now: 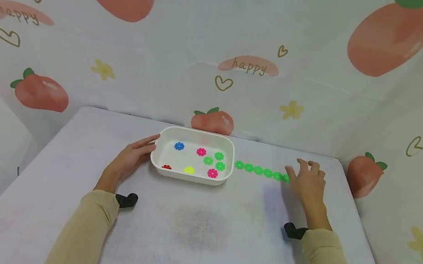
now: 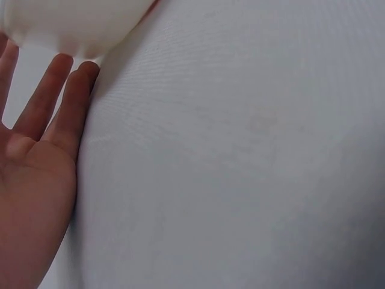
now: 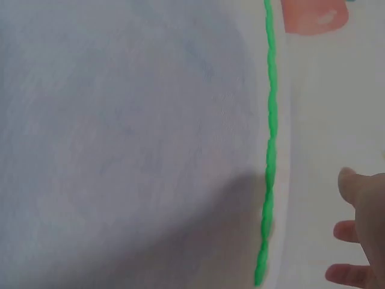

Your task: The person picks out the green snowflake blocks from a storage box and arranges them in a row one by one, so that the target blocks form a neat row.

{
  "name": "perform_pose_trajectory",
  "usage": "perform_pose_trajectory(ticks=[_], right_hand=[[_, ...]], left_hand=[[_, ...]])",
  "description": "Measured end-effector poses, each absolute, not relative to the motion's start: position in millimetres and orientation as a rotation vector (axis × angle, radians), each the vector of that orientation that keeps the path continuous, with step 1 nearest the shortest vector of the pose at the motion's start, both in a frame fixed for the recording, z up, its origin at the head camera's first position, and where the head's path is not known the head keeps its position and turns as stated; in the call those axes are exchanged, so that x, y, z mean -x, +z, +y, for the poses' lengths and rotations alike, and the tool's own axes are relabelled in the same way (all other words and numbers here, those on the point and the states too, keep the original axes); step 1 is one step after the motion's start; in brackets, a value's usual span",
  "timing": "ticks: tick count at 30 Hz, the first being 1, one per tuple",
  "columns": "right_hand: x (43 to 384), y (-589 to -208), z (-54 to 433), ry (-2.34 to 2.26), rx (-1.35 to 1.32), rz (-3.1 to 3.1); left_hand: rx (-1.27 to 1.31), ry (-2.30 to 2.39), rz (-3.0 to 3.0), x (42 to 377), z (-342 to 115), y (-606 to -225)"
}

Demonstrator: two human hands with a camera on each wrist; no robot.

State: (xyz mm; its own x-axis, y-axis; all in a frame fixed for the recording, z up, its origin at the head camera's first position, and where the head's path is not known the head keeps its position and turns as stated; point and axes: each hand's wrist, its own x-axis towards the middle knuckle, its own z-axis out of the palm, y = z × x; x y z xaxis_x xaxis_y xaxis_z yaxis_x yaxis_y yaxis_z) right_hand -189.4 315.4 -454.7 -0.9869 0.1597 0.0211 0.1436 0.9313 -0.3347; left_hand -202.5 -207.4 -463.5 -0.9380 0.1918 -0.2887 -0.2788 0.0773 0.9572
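Note:
A white plastic tub (image 1: pixel 187 177) stands at the back middle of the table, with several flower-shaped discs lying in it: green, pink, blue, yellow and red. My left hand (image 1: pixel 133 156) touches the tub's left end with fairly straight fingers; the left wrist view shows its fingertips (image 2: pixel 63 63) against the tub wall (image 2: pixel 72 24). To the tub's right, a row of green flower discs (image 1: pixel 258 170) lies along the table. My right hand (image 1: pixel 308 184) hovers over the row's right end, fingers loosely bent. In the right wrist view, its fingers (image 3: pixel 355 275) are apart from the green row (image 3: pixel 272 114).
The white-covered table (image 1: pixel 193 249) reaches back to a hanging cloth (image 1: pixel 190 55) printed with fruit, hearts and flowers. A black wrist mount (image 1: pixel 126 201) sits on the left wrist and another black mount (image 1: pixel 295 231) on the right.

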Motion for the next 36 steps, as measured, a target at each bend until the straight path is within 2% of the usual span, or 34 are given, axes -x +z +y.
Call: perform_pose_trajectory(ticks=[17, 36], right_hand=[[190, -447, 281, 0.483, -0.003, -3.053], [191, -423, 230, 0.373, -0.222, -3.068]], left_hand=[[0.063, 1.934, 2.053, 211, -212, -483], [0.088, 1.918, 2.016, 201, -206, -458]])
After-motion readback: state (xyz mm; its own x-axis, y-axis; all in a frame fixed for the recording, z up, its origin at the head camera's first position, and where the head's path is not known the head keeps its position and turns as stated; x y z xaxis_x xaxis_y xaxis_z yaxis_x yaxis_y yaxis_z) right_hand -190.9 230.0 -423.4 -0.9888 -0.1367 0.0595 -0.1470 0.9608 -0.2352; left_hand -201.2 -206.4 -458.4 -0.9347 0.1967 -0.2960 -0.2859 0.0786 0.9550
